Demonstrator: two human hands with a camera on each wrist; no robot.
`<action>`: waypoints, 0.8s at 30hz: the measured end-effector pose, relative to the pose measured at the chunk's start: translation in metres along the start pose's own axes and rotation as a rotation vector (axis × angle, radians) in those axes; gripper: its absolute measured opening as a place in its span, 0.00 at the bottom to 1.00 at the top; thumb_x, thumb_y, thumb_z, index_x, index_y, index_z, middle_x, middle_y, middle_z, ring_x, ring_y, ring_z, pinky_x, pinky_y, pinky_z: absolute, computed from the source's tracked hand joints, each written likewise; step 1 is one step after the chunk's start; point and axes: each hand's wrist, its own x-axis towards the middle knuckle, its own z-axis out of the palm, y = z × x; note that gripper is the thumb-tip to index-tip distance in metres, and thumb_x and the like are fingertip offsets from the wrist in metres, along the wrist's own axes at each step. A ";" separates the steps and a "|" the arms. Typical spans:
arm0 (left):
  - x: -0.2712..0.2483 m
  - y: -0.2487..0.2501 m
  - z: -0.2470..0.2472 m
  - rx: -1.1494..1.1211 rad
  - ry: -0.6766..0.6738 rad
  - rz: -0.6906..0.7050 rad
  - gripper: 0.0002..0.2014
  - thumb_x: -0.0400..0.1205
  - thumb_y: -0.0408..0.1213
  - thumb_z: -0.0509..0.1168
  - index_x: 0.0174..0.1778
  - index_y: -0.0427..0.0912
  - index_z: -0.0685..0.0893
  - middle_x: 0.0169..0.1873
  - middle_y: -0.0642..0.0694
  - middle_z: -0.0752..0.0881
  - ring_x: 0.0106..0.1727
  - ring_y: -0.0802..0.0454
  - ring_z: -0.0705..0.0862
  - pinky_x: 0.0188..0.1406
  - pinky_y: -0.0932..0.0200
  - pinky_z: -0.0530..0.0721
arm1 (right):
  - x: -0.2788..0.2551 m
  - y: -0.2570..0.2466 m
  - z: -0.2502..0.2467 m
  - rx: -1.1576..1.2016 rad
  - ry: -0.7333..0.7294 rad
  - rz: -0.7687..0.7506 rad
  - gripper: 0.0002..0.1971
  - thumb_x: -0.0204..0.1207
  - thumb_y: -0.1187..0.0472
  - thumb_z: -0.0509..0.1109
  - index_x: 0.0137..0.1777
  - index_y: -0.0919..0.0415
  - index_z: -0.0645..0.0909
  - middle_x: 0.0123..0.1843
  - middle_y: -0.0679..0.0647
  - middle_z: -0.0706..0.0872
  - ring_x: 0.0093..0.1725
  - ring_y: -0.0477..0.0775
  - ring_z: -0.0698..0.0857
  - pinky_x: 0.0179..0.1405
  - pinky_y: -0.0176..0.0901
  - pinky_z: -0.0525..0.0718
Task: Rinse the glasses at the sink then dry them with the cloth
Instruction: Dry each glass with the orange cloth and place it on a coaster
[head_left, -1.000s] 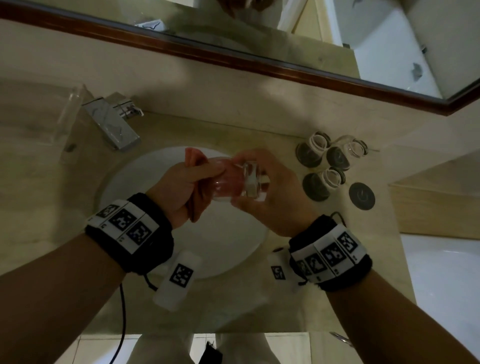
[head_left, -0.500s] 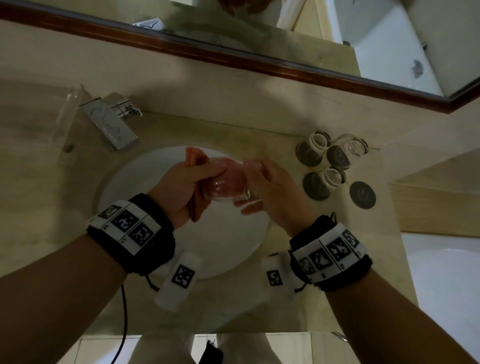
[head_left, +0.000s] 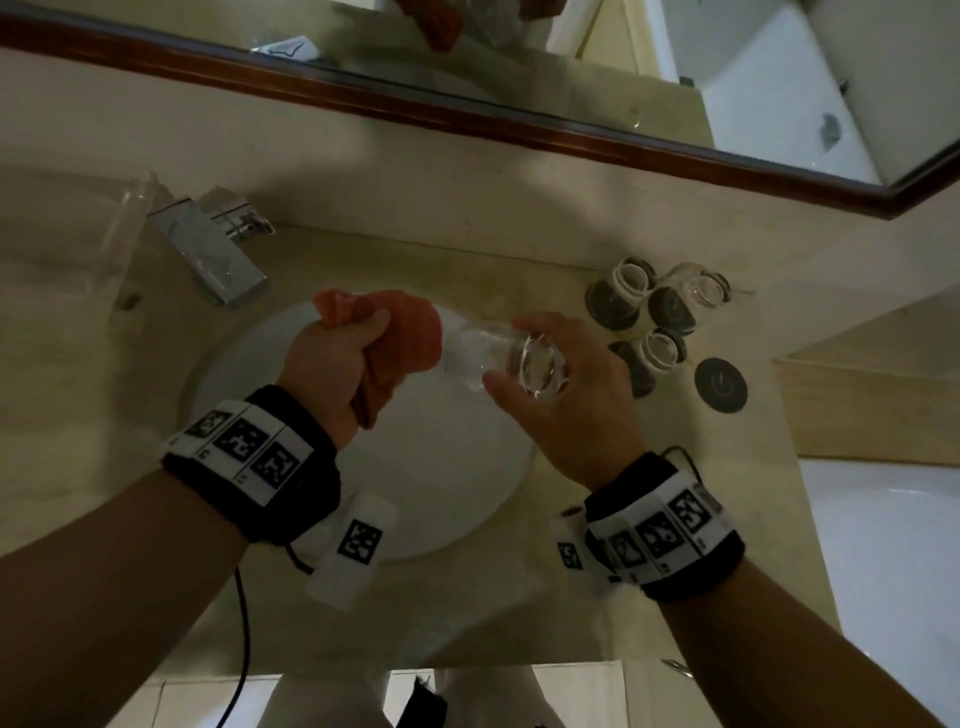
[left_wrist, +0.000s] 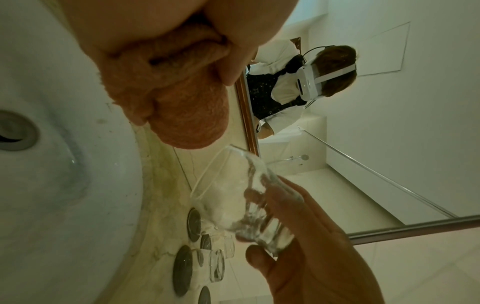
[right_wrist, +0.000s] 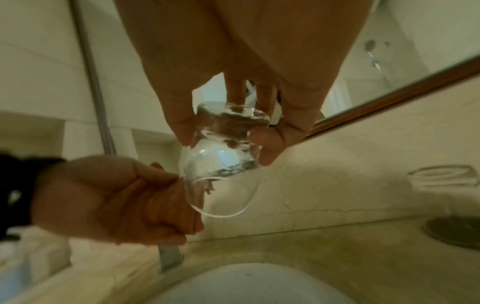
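Over the white sink (head_left: 291, 499), my left hand (head_left: 348, 353) grips a bunched orange cloth (head_left: 410, 338), which the left wrist view shows as a wad (left_wrist: 187, 115) bulging out of the fist. My right hand (head_left: 506, 356) pinches a clear glass (head_left: 467, 353) by its thick base, thumb on one side and fingers on the other. The glass lies on its side with its mouth toward the cloth, a small gap apart. In the right wrist view the glass (right_wrist: 221, 185) is empty, with its rim beside my left hand (right_wrist: 109, 197).
Three clear glasses (head_left: 660, 348) stand on dark coasters on the counter right of the sink, with one bare coaster (head_left: 720, 384) beside them. A chrome faucet (head_left: 208, 254) and another glass (head_left: 130, 223) are at the back left. A mirror runs along the wall.
The cloth was stuffed inside the glass; now my left hand has pulled it out to the left and my right hand has shifted the glass to the right.
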 end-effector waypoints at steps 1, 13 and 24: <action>0.000 -0.001 0.001 0.011 0.010 0.001 0.14 0.87 0.38 0.62 0.65 0.40 0.87 0.52 0.41 0.93 0.53 0.41 0.91 0.45 0.49 0.87 | -0.002 0.002 0.001 -0.049 -0.013 0.011 0.27 0.70 0.42 0.80 0.68 0.47 0.80 0.61 0.46 0.84 0.55 0.46 0.84 0.55 0.48 0.88; -0.010 -0.027 0.097 0.022 -0.197 -0.082 0.16 0.89 0.33 0.56 0.67 0.28 0.82 0.61 0.33 0.89 0.62 0.39 0.90 0.60 0.48 0.89 | -0.030 0.074 -0.048 0.079 0.250 0.236 0.29 0.63 0.38 0.81 0.59 0.50 0.78 0.47 0.37 0.83 0.43 0.34 0.84 0.41 0.27 0.80; -0.018 -0.085 0.240 0.216 -0.323 -0.317 0.18 0.85 0.26 0.52 0.66 0.28 0.81 0.57 0.35 0.91 0.60 0.35 0.90 0.50 0.47 0.92 | -0.003 0.246 -0.159 -0.023 0.535 0.382 0.31 0.64 0.47 0.85 0.68 0.52 0.83 0.59 0.47 0.91 0.57 0.47 0.88 0.60 0.39 0.84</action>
